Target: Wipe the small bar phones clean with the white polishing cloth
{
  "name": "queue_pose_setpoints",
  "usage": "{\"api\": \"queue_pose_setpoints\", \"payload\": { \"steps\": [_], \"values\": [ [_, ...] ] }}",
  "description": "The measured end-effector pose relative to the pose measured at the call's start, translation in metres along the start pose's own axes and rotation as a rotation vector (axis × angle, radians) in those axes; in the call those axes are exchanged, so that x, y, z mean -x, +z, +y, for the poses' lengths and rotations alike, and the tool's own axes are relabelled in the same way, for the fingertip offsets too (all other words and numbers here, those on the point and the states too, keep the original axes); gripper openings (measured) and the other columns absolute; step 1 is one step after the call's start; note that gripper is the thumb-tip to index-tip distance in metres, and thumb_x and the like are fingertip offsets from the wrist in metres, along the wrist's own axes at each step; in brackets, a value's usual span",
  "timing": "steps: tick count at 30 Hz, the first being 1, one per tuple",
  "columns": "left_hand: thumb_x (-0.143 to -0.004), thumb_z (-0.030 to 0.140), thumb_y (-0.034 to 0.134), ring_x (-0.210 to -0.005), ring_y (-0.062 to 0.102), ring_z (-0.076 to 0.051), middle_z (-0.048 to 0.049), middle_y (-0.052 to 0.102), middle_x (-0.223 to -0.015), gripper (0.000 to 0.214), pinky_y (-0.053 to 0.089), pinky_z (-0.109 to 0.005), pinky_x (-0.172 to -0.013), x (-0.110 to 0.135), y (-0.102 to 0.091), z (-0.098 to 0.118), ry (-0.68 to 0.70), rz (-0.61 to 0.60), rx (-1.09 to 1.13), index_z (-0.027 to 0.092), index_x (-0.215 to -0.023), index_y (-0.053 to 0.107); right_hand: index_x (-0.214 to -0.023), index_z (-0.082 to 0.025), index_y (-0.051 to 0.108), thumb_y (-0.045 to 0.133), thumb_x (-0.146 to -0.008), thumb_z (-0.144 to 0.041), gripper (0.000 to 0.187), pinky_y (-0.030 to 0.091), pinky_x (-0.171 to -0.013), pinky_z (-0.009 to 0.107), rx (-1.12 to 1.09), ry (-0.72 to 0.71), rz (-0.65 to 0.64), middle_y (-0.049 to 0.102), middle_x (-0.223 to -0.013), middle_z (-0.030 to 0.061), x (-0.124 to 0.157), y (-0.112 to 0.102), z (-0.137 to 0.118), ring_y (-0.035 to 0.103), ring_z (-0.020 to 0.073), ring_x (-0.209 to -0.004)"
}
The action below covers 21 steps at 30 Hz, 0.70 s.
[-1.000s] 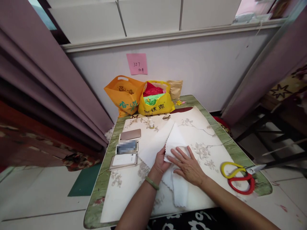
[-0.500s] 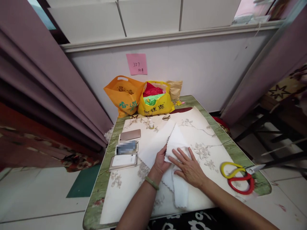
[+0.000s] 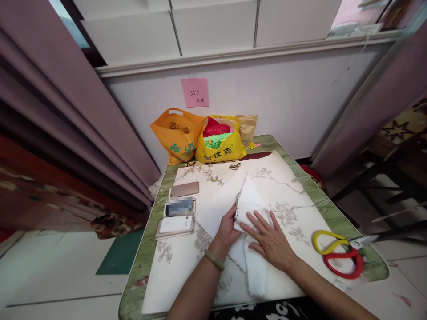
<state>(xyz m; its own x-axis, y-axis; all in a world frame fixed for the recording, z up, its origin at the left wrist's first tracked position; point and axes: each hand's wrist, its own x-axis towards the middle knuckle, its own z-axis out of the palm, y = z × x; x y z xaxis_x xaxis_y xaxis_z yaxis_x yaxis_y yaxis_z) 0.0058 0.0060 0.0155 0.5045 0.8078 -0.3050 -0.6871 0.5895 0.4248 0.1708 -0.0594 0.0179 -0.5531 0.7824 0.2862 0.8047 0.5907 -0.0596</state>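
- While the spread right hand (image 3: pixel 269 240) is lying on white cloth (image 3: pixel 248 195), the left hand (image 3: pixel 228 228) is gripping its edge.
- More dark rim (image 3: pixel 237 205) is showing: cloth apparently shifting.

Just beyond the fingers of the left hand (image 3: pixel 229 229), more now shows of a thin dark edge (image 3: pixel 238 202), its object mostly hidden by the soft white cloth with a zigzag-cut border (image 3: pixel 251 199). The cloth's pointed far corner, ahead of both hands, has shifted slightly rightward since the earliest view, and the camera's view has turned a little left.
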Motion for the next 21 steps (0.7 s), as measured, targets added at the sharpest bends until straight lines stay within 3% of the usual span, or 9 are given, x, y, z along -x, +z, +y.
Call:
{"api": "queue_pose_setpoints", "payload": {
  "steps": [7, 10, 14, 17, 21],
  "values": [
    [-0.083, 0.026, 0.058, -0.117, 0.058, -0.026, -0.0114, 0.073, -0.102, 0.025, 0.038, -0.039, -0.108, -0.002, -0.012, -0.005, 0.066, 0.144, 0.097, 0.013, -0.102, 0.069, -0.152, -0.035, 0.012, 0.044, -0.095, -0.045, 0.065, 0.005, -0.115, 0.059, -0.099, 0.040, -0.043, 0.018, -0.158, 0.0020, -0.030, 0.009, -0.010, 0.018, 0.0270, -0.145],
    [-0.084, 0.023, 0.057, -0.120, 0.056, -0.024, -0.0105, 0.069, -0.114, 0.026, 0.039, -0.037, -0.107, -0.002, -0.010, -0.004, 0.091, 0.133, 0.101, 0.015, -0.107, 0.067, -0.152, -0.032, 0.007, 0.032, -0.099, -0.046, 0.060, 0.012, -0.115, 0.056, -0.145, 0.150, -0.070, 0.016, -0.158, 0.0023, -0.049, 0.015, 0.000, 0.017, 0.0242, -0.145],
    [-0.085, 0.020, 0.058, -0.115, 0.059, -0.020, -0.0068, 0.063, -0.126, 0.035, 0.043, -0.035, -0.103, -0.002, -0.004, -0.002, 0.146, 0.057, 0.113, 0.022, -0.120, 0.062, -0.152, -0.033, 0.006, 0.023, -0.100, -0.048, 0.056, 0.012, -0.111, 0.064, -0.155, 0.305, -0.102, 0.024, -0.157, 0.0033, -0.069, 0.019, 0.024, 0.022, 0.0253, -0.143],
    [-0.087, 0.019, 0.055, -0.114, 0.059, -0.020, -0.0071, 0.063, -0.127, 0.035, 0.042, -0.036, -0.104, -0.002, -0.002, 0.000, 0.171, 0.021, 0.127, 0.020, -0.120, 0.062, -0.152, -0.030, 0.008, 0.026, -0.099, -0.050, 0.059, 0.008, -0.110, 0.067, -0.136, 0.335, -0.085, 0.025, -0.156, 0.0057, -0.065, 0.017, 0.027, 0.021, 0.0274, -0.144],
    [-0.087, 0.023, 0.055, -0.117, 0.058, -0.021, -0.0090, 0.067, -0.120, 0.030, 0.039, -0.035, -0.107, -0.003, -0.004, 0.000, 0.132, 0.085, 0.169, 0.016, -0.115, 0.065, -0.153, -0.023, 0.007, 0.034, -0.097, -0.051, 0.068, 0.000, -0.113, 0.061, -0.133, 0.159, -0.052, 0.017, -0.158, 0.0093, -0.035, 0.006, 0.000, 0.016, 0.0269, -0.145]
  ]
}}
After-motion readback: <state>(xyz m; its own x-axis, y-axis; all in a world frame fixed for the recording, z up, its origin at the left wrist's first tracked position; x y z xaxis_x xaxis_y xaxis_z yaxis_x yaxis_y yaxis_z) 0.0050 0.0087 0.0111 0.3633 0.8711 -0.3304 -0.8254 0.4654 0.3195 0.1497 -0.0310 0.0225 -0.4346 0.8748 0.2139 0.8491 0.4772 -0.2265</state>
